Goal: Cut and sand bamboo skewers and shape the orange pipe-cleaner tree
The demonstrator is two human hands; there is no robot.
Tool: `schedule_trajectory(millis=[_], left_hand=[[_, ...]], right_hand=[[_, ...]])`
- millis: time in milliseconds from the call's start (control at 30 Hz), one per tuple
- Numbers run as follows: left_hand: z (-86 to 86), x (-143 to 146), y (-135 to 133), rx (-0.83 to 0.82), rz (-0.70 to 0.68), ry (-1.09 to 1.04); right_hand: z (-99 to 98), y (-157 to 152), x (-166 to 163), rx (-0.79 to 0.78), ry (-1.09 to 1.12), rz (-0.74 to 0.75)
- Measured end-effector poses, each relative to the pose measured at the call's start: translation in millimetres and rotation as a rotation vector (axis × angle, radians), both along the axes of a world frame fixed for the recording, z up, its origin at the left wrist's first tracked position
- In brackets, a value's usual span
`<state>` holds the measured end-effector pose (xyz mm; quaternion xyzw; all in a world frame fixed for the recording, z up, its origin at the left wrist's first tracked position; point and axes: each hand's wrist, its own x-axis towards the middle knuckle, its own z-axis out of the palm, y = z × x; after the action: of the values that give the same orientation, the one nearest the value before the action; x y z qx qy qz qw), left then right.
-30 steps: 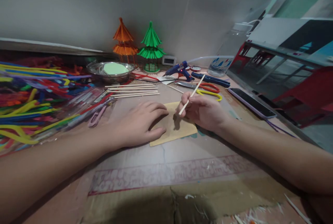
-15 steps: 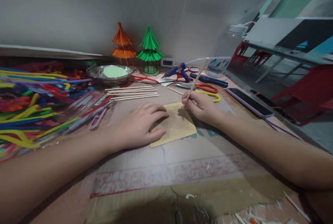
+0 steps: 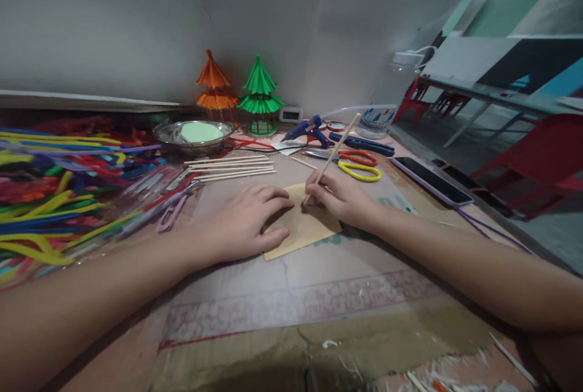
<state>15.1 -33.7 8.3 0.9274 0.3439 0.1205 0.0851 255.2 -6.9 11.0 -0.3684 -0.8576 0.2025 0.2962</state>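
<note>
My left hand lies flat over the left part of a yellow paper sheet, fingers apart, pressing on it. Over the sheet's right side, my right hand grips a thin wooden stick like a pen. The stick slants up to the right, its lower end at or just above the paper; contact is hard to make out. Several similar wooden sticks lie in a row behind my left hand. Scissors with orange and yellow handles rest beyond my right hand.
Colourful pipe cleaners heap at the left, near a pink cutter. Behind stand a metal bowl, orange and green tiered models, a blue glue gun, blue pliers and a bottle. A phone lies right.
My right hand has moved left across the yellow paper with the stick, bringing it nearer my left hand. The left hand stays on the sheet. The camera view has shifted slightly.
</note>
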Motion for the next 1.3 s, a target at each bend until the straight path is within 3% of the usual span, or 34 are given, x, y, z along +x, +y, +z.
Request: schedule_trajectory(millis=[100, 333, 533, 700, 900, 1100, 1300], left_hand=[[-1.0, -0.1, 0.4, -0.001, -0.006, -0.005], [-0.8, -0.1, 0.1, 0.001, -0.012, -0.018], [-1.2, 0.0, 0.2, 0.004, -0.017, -0.019], [0.2, -0.2, -0.5, 0.0, -0.005, 0.0], [-0.5, -0.3, -0.1, -0.007, -0.007, -0.017], [-1.7, -0.5, -1.5, 0.01, -0.012, -0.042], [-1.1, -1.9, -3.0, 0.018, -0.009, -0.046]], right_hand=[[-2.0, -1.2, -3.0, 0.046, -0.058, 0.083], [-3.1, 13.6, 1.4, 0.107, -0.081, -0.066], [-3.2, 4.3, -2.6, 0.104, -0.103, 0.076], [-4.8, 15.2, 0.4, 0.108, -0.081, -0.092], [-4.8, 8.1, 0.0, 0.097, -0.054, 0.055], [-6.4, 17.5, 3.9, 0.105, -0.008, -0.091], [-8.4, 8.6, 0.4, 0.097, -0.033, 0.049]])
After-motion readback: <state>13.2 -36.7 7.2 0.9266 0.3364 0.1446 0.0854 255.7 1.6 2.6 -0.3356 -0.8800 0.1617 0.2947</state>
